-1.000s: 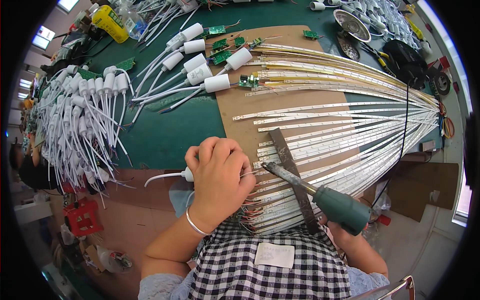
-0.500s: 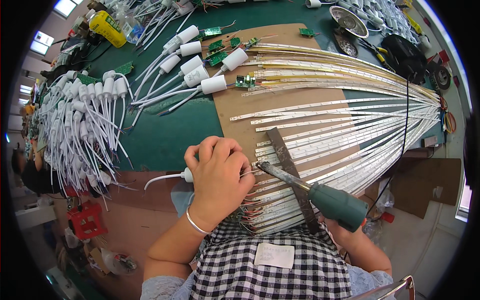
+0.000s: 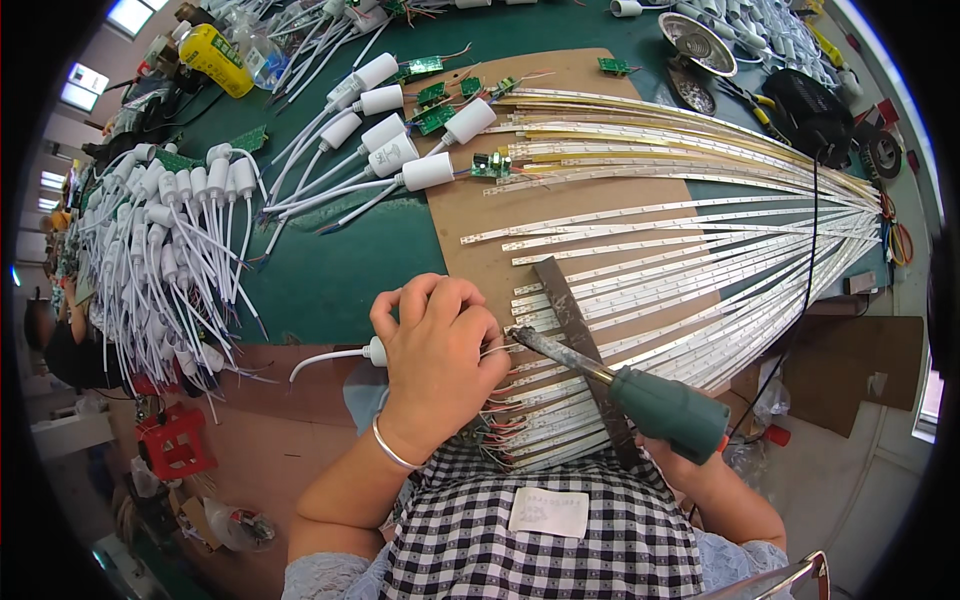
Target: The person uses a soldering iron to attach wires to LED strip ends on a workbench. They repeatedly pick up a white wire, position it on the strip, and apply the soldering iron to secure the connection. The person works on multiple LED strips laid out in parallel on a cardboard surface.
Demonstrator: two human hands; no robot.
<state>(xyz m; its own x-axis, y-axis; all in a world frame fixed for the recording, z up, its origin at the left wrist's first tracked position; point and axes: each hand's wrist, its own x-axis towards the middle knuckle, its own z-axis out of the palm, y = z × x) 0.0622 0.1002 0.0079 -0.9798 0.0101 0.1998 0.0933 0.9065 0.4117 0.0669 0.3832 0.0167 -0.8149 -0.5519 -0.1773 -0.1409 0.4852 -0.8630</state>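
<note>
Lit by windows [image 3: 88, 86] at far left and right, with pinkish floor [image 3: 285, 435], green worktable [image 3: 330, 285] and, at lower left, a red stool [image 3: 174, 442].

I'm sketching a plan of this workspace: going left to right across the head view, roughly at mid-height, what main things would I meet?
Bundle of white corded sockets → white cable → left hand → green-handled soldering iron → brown panel.
</note>
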